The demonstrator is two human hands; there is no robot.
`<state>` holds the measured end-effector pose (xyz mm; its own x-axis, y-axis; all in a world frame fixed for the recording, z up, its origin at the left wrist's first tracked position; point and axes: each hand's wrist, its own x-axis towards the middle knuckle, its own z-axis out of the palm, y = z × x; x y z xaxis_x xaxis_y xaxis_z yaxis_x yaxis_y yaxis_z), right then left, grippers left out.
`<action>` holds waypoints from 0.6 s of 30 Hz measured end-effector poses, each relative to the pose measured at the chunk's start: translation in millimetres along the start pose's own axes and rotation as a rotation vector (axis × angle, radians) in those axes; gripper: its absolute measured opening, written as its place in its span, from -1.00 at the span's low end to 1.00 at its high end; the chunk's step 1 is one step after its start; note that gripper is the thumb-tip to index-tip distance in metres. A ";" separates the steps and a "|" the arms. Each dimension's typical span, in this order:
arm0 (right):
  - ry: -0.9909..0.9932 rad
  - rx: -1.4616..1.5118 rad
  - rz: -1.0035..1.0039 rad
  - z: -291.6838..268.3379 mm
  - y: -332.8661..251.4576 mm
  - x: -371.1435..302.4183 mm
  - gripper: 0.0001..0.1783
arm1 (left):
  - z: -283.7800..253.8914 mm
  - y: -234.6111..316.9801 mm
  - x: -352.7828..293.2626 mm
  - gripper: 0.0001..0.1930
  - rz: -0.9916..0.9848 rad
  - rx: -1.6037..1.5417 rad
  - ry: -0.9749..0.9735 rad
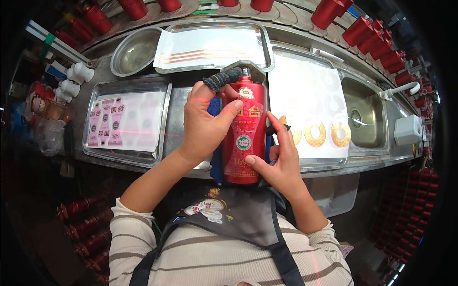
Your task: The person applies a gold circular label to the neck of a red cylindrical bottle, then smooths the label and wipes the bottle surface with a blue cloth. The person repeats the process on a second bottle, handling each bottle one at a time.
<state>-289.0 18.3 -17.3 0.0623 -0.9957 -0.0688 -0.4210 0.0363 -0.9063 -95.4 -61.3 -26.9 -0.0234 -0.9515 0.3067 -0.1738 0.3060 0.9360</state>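
Glossy red bottles (328, 13) lined a curved conveyor behind a grey metal table (180, 112), which carried several shallow steel trays. Near its front edge a red cylindrical bottle (246, 131), marked with gold lettering and a pink, waisted decal, lay between the person's two hands, its neck pointing away from the body. Left hand (204, 121): its thumb lay on the bottle's upper front, a dark grey knitted sleeve (222, 79) on one finger beside the neck — whether those fingers gripped, I cannot tell. Right hand (282, 167): narrowed around the lower right side, thumb across the front, fingers along the flank.

To the left, white sheets bore pink decals (116, 114); beyond the bottle, thin coppery-gold strips (200, 56) crossed white paper, next to a round metal bowl (136, 52). Flat gold ring-shaped decals (315, 136) lay right — beside a steel sink (365, 114).
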 end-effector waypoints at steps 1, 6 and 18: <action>-0.019 0.009 0.032 -0.2 -3.1 -0.5 0.08 | 0.6 1.8 0.8 -0.71 -0.032 -0.062 -0.001; -0.056 0.119 0.099 -5.4 3.1 2.6 0.06 | 7.7 -5.7 6.4 -0.73 -0.003 -0.179 0.059; -0.070 -0.274 -0.345 -7.5 -8.1 7.1 -0.18 | -19.8 13.3 -23.3 -0.50 0.295 0.521 -0.441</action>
<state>-291.9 10.3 -7.3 0.2986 -0.9369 0.1820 -0.5881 -0.3308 -0.7381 -77.7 -34.4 -18.1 -0.5152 -0.7899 0.3326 -0.5411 0.6007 0.5885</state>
